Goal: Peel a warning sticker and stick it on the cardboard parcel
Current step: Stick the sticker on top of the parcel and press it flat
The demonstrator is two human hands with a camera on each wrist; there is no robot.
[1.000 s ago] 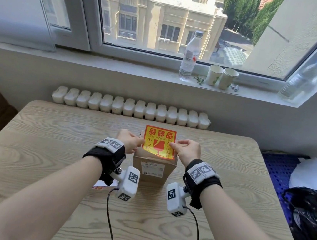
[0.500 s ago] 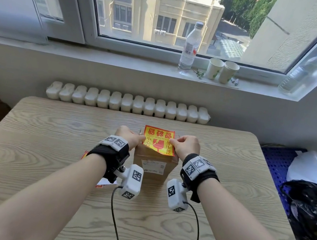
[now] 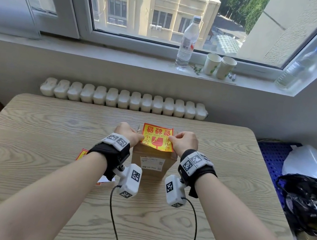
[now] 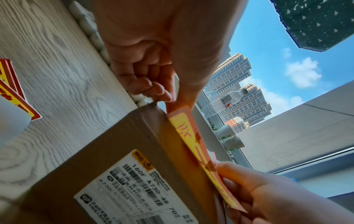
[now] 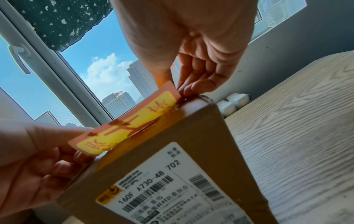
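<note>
Wooden table bearing a cardboard parcel, closed, contents not visible; a white shipping label on its near side. Warning sticker, red and yellow, held over the parcel's top, near edge lifted. Left hand pinches its left edge; right hand pinches its right edge. Two paper cups on the windowsill, contents unseen.

Wood-grain table, white radiator behind, sunlit window above sill
</note>
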